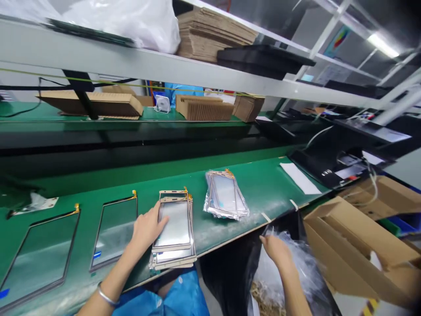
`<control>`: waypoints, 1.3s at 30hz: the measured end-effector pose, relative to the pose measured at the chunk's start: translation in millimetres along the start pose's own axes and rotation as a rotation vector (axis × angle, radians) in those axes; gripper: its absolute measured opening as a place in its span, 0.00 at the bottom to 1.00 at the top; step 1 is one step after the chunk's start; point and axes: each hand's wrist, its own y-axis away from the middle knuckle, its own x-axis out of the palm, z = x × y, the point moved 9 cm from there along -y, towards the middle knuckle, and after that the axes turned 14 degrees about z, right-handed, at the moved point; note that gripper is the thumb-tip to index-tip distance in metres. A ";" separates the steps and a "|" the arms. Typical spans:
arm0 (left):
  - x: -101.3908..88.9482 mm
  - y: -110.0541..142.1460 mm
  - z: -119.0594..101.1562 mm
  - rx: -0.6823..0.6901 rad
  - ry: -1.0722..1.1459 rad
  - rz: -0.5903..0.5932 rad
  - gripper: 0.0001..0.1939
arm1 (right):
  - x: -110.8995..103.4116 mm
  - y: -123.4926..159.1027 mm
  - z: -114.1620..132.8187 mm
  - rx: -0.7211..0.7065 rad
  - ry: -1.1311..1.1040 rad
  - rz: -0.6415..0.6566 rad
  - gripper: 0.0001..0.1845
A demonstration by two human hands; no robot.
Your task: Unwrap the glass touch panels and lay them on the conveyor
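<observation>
My left hand [148, 228] grips the left edge of a touch screen panel [174, 224], thumb over its face and the other fingers partly hidden. That panel lies on a stack of similar framed panels [174, 259], shifted away from me. My right hand [278, 251] is closed over a black bag [226, 272] at the bench edge, fingertips together; what they hold, if anything, I cannot make out. Crumpled clear plastic film [299, 252] fills the bag around it. Another pile of panels [225, 195], wrapped in shiny film, sits between my hands, farther back.
Two dark-framed glass panels, one nearer [115, 232] and one farther left [42, 254], lie on the green bench [263, 184]. A white strip [300, 178] is at right. Open cardboard boxes [362, 245] stand beside the bag. A shelf [204, 70] crosses above.
</observation>
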 end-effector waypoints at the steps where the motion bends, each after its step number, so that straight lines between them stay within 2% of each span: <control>1: -3.6 0.8 -3.4 0.016 -0.063 -0.034 0.29 | -7.7 7.1 26.2 -0.063 0.027 -0.023 0.20; 3: -13.0 2.7 -10.0 0.068 -0.121 -0.142 0.26 | -19.1 28.3 98.0 -0.312 0.077 -0.157 0.18; 4: -17.9 3.9 -13.6 0.110 -0.108 -0.202 0.25 | -21.6 43.4 139.7 -0.504 0.100 -0.259 0.17; 6: -23.2 4.7 -22.9 0.240 0.031 -0.256 0.25 | -13.2 65.3 206.7 -0.779 0.172 -0.399 0.19; 7: -22.1 2.9 -28.0 0.311 0.170 -0.223 0.25 | -6.8 69.2 229.7 -0.856 0.200 -0.444 0.20; 9: -7.5 -6.4 -40.2 0.412 0.621 0.002 0.27 | 2.3 65.9 256.1 -0.919 0.229 -0.502 0.20; 11: 16.6 -13.3 -63.9 0.430 1.068 0.320 0.32 | 1.6 62.6 263.7 -0.949 0.228 -0.544 0.22; 13: 34.6 -14.5 -95.6 0.417 1.307 0.572 0.38 | -6.2 70.9 264.0 -0.991 0.222 -0.570 0.24; 16: 46.8 -15.2 -135.9 0.373 1.518 0.776 0.47 | -22.5 110.6 266.1 -1.109 0.166 -0.575 0.25; 18: 50.2 -13.4 -151.7 0.298 1.775 0.862 0.47 | -29.1 138.9 271.9 -1.177 0.126 -0.493 0.25; 20: 49.3 -9.0 -157.0 0.244 1.983 0.899 0.45 | -30.6 156.1 279.1 -1.219 0.098 -0.316 0.25; 22: 44.9 -2.2 -154.8 0.251 2.058 0.922 0.43 | -30.6 162.9 283.7 -1.254 0.061 -0.106 0.25; 24: 40.0 5.2 -147.8 0.248 2.093 0.936 0.43 | -34.9 166.0 285.6 -1.298 0.019 0.008 0.22; 26: 33.4 10.4 -139.7 0.241 2.119 0.917 0.43 | -42.5 170.3 287.1 -1.348 0.013 -0.017 0.20; 28: 25.9 13.3 -133.5 0.235 2.129 0.873 0.44 | -47.0 177.6 289.8 -1.382 0.069 -0.120 0.20; 32: 14.8 15.9 -126.5 0.189 2.134 0.756 0.42 | -40.7 191.4 296.7 -1.382 0.285 -0.261 0.20; 39: 8.0 19.9 -123.8 0.122 2.151 0.677 0.39 | -40.6 200.9 302.3 -1.410 0.483 -0.331 0.21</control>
